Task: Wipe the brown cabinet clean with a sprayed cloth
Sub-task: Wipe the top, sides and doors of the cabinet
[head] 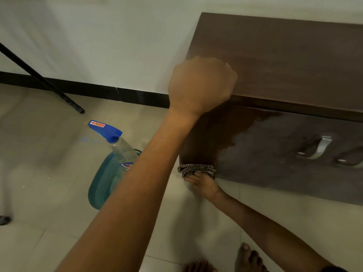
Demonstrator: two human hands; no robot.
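The brown cabinet (284, 61) stands low against the white wall on the right. Its front panel has a dark wet streak on the left part and a dusty grey part to the right. My left hand (202, 85) rests as a closed fist on the cabinet's top left front corner, holding nothing I can see. My right hand (204, 183) presses a patterned grey cloth (197, 169) against the bottom left of the front panel, close to the floor.
A spray bottle (115, 138) with a blue trigger head stands in a teal plastic basket (104, 179) on the tiled floor left of my arm. A black pole (39, 75) leans at the left. Metal handles (318, 148) sit on the cabinet front. My bare feet (249, 258) are at the bottom.
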